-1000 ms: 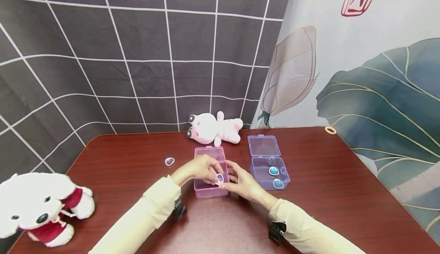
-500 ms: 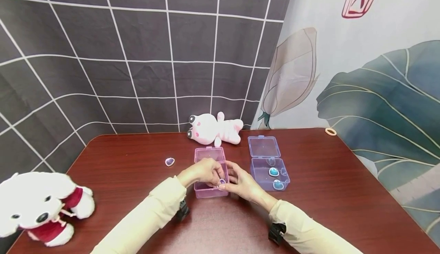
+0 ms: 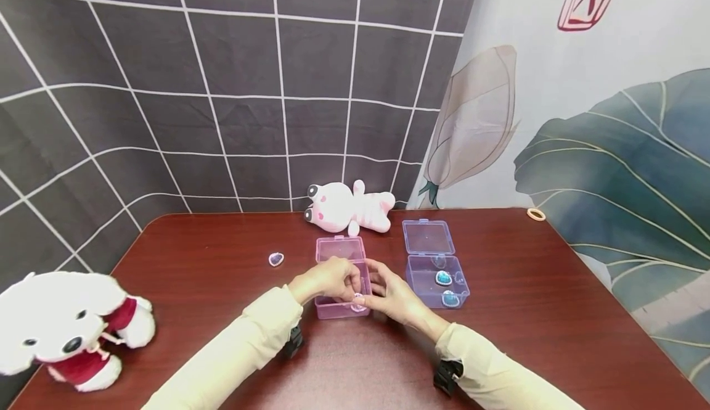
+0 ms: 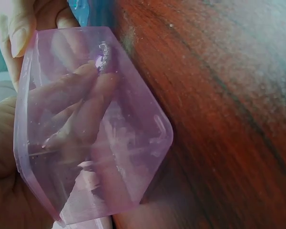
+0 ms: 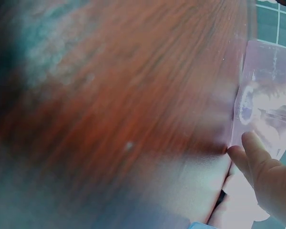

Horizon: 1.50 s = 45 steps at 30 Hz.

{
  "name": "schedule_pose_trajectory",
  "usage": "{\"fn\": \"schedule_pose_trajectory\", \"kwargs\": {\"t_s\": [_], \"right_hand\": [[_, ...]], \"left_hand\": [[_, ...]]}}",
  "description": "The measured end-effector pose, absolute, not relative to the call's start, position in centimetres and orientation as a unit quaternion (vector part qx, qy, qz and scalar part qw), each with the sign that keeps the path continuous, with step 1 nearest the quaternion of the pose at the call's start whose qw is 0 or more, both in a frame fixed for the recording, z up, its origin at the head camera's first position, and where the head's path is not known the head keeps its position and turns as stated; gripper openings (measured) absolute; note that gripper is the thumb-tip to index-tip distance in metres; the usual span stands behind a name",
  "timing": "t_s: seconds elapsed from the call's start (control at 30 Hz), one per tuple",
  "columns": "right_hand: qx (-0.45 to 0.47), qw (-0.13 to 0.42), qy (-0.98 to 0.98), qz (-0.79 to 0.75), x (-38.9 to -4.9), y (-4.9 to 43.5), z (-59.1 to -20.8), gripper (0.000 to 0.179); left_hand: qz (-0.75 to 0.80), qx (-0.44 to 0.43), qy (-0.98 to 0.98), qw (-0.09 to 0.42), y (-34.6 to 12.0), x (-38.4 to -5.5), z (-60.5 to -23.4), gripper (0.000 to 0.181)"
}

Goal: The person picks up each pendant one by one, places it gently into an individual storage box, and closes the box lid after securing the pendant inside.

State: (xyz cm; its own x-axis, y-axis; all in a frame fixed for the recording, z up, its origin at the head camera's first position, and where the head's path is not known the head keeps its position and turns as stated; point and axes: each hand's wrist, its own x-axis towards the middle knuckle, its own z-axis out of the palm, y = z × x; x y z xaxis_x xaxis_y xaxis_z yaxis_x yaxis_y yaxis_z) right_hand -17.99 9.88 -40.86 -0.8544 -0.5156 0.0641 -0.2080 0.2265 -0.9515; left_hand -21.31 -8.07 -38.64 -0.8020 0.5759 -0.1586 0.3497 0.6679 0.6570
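Note:
A clear pink plastic box with its lid raised stands in the middle of the table. My left hand reaches down into it. In the left wrist view its fingertips meet at a purple gem low in the box, seen through the wall. My right hand holds the box's right side, its thumb at the front right rim and fingers against the outer wall. In the right wrist view fingers touch the pink wall. A second purple gem with a pale beaded rim lies on the table, left of the box.
A clear blue box, lid raised, holds turquoise gems to the right. A pink plush toy lies behind the pink box. A white plush dog sits at left. A small ring lies at the back right edge.
My left hand has moved slightly right and lower into the pink box, bringing the purple gem down to the front right corner. The right hand keeps its hold on the box.

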Motion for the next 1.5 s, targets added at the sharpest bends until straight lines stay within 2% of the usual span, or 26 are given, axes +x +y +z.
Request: {"fn": "schedule_pose_trajectory", "kwargs": {"t_s": [0.27, 0.5, 0.6, 0.73, 0.8, 0.93, 1.17, 1.5], "right_hand": [[-0.249, 0.122, 0.774, -0.569, -18.1, 10.1, -40.7, 0.072], [-0.244, 0.135, 0.77, -0.574, -18.0, 10.0, -40.8, 0.072], [-0.244, 0.142, 0.761, -0.584, -18.0, 9.9, -40.8, 0.072], [-0.241, 0.144, 0.754, -0.594, -18.1, 9.9, -40.8, 0.073], [-0.239, 0.143, 0.755, -0.593, -18.0, 9.9, -40.8, 0.073], [-0.238, 0.146, 0.757, -0.591, -18.0, 10.0, -40.8, 0.073], [-0.237, 0.145, 0.758, -0.59, -18.0, 10.1, -40.9, 0.073], [-0.235, 0.147, 0.752, -0.598, -17.9, 9.9, -40.8, 0.073]], "left_hand": [[0.261, 0.289, 0.909, 0.149, -7.9, -21.5, -38.8, 0.015], [0.301, 0.29, 0.898, 0.139, -8.9, -21.4, -38.0, 0.009], [0.349, 0.24, 0.897, 0.124, -10.7, -21.8, -36.7, 0.013], [0.428, 0.131, 0.891, 0.078, -14.4, -22.8, -35.6, 0.019], [0.424, 0.09, 0.901, 0.034, -16.6, -23.1, -35.8, 0.021], [0.382, 0.036, 0.923, -0.015, -20.1, -23.1, -37.1, 0.025], [0.356, 0.016, 0.934, -0.001, -21.4, -23.0, -39.4, 0.037], [0.324, 0.023, 0.946, -0.015, -21.2, -22.8, -40.4, 0.018]]}}
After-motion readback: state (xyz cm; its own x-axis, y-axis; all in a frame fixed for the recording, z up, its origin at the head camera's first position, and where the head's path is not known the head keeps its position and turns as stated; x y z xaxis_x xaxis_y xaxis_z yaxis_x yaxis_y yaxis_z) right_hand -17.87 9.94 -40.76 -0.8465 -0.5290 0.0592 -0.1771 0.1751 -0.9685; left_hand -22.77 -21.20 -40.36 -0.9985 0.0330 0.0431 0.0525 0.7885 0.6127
